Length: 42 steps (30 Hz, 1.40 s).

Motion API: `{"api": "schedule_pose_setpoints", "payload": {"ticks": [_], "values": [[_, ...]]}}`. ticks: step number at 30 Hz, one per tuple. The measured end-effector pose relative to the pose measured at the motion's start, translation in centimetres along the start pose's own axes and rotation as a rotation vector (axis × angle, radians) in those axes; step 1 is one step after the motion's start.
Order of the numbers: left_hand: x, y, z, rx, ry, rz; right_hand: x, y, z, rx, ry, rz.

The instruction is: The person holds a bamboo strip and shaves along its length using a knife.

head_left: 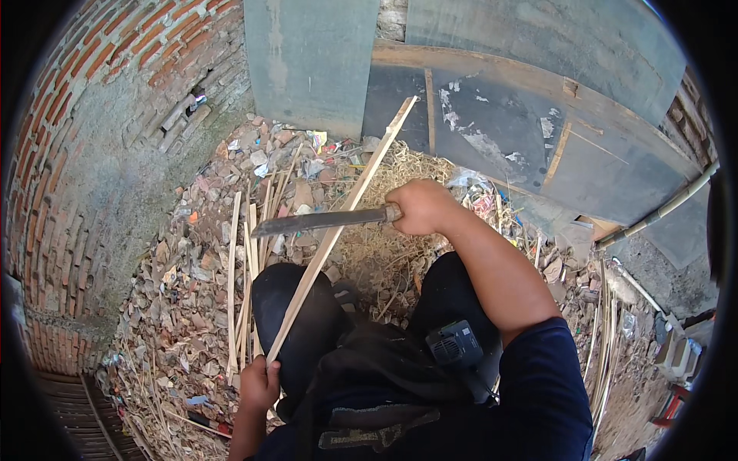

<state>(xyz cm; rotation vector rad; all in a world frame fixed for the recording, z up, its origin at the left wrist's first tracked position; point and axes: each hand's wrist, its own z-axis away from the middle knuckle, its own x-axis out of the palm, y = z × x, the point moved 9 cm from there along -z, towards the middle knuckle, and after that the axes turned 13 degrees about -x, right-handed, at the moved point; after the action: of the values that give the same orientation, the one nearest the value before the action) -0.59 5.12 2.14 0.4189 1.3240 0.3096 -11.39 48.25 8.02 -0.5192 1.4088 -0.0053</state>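
Observation:
My right hand (pixel 421 207) is closed round the handle of a machete (pixel 327 220), whose dark blade points left. The blade lies across a long pale bamboo strip (pixel 338 230), about midway along it. Near its lower end, my left hand (pixel 259 383) grips the strip between thumb and fingers. The strip slants up and away to the right, past my bent knee (pixel 296 307), and its far end looks split or doubled. Whether the edge bites into the strip I cannot tell.
Several cut strips (pixel 234 284) lie left of my knee, and more strips (pixel 605 346) lie at the right. Pale shavings (pixel 400 184) are heaped ahead on rubble-strewn ground (pixel 181 307). A brick wall (pixel 92 154) stands at the left; grey panels (pixel 311 69) close off the far side.

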Motion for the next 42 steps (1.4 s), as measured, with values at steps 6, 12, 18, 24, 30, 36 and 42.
{"api": "schedule_pose_setpoints", "payload": {"ticks": [6, 12, 18, 24, 30, 36, 42], "values": [[-0.7, 0.8, 0.1, -0.003, 0.053, -0.057, 1.1, 6.7, 0.8, 0.269, 0.084, -0.136], [-0.6, 0.6, 0.0, 0.048, -0.008, 0.005, 0.2, -1.3, -0.1, 0.015, -0.010, 0.049], [-0.4, 0.7, -0.4, -0.003, 0.039, 0.050, 1.3, 9.4, 0.9, 0.261, 0.165, -0.146], [-1.6, 1.7, 0.1, -0.004, -0.044, 0.008, 1.0, 7.7, 1.4, 0.318, 0.161, -0.180], [-1.3, 1.3, -0.1, 0.067, -0.099, 0.119, 1.1, 0.3, -0.7, 0.017, -0.015, 0.012], [-1.7, 2.0, -0.5, 0.048, -0.009, 0.014, 3.3, 14.8, 2.1, 0.446, 0.334, -0.403], [-1.8, 1.8, -0.7, 0.000, -0.104, 0.030, 1.0, 10.0, 2.2, 0.297, 0.283, -0.312]]}}
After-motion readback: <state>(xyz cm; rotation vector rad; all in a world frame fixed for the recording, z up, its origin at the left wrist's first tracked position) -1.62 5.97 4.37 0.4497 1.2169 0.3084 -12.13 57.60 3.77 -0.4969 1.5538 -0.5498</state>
